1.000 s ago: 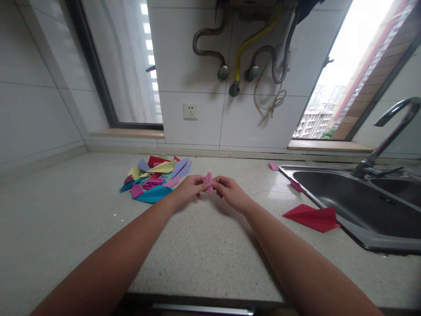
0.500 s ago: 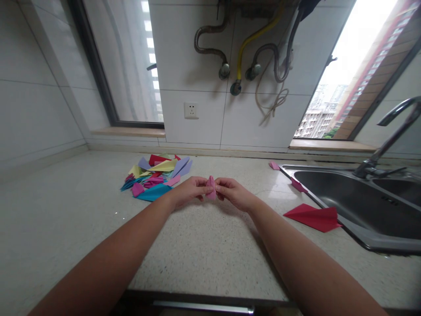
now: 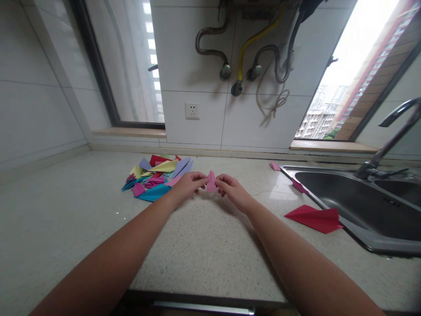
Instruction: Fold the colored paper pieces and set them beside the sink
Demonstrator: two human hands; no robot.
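A small pink folded paper plane [image 3: 211, 182] is held up between my two hands, above the counter, with its narrow tip pointing up and away from me. My left hand [image 3: 192, 184] pinches its left edge between thumb and fingers. On the opposite edge, the thumb and fingertips of my right hand [image 3: 229, 188] close on the paper. Just beyond my left wrist lies a heap of colourful folded paper planes [image 3: 161, 169], in blue, yellow, purple, red and pink.
A red paper plane [image 3: 314, 218] lies on the counter [image 3: 197, 254] by the steel sink [image 3: 348, 219]. Smaller pink folded papers [image 3: 299, 186] rest at the sink's rim and back corner. A faucet [image 3: 391, 140] rises at the right. Hoses [image 3: 243, 48] hang on the tiled wall behind.
Both hands have lifted slightly away from me, and the pink paper now shows its flat, spread face. My fingers have shifted out to its edges.
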